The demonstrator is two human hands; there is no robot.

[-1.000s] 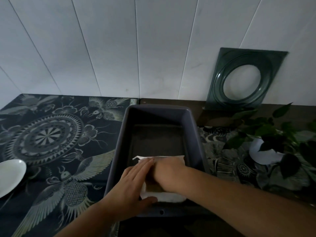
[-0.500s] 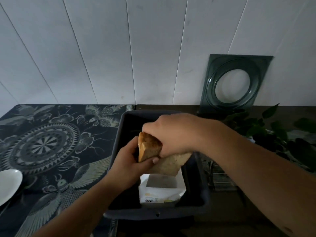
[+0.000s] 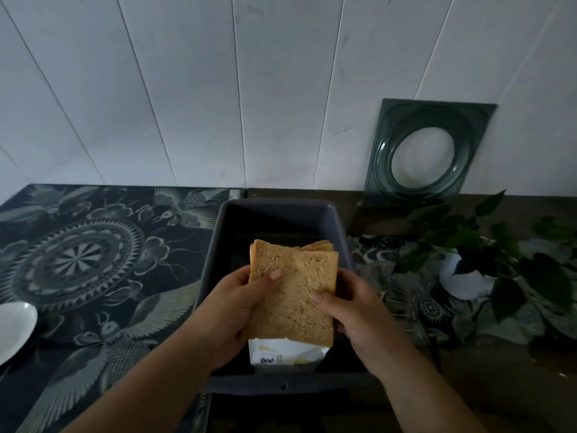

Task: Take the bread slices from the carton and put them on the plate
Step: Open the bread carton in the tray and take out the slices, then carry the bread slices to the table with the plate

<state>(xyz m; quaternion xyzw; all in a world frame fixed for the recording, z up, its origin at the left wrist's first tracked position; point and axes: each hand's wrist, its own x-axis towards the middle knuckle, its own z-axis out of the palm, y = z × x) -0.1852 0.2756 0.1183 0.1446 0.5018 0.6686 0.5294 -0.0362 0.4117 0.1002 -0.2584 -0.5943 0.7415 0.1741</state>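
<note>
A stack of brown bread slices [image 3: 296, 285] is held upright above the dark grey carton [image 3: 274, 210] in the middle of the counter. My left hand [image 3: 237, 307] grips the stack's left edge with the thumb on its front face. My right hand [image 3: 359, 307] grips the right edge the same way. Below the slices, a white paper bag [image 3: 285, 353] lies inside the carton at its near end. The white plate [image 3: 14, 326] sits at the far left, cut off by the frame edge.
A dark patterned cloth [image 3: 87, 257] covers the counter left of the carton. A green square glass dish [image 3: 427, 154] leans on the white panelled wall at the back right. A leafy plant in a white pot [image 3: 465, 276] stands right of the carton.
Both hands were down in the carton at the white bag. The right hand pulled the slices up out of the bag, and now both hands hold the stack flat-on above the carton.
</note>
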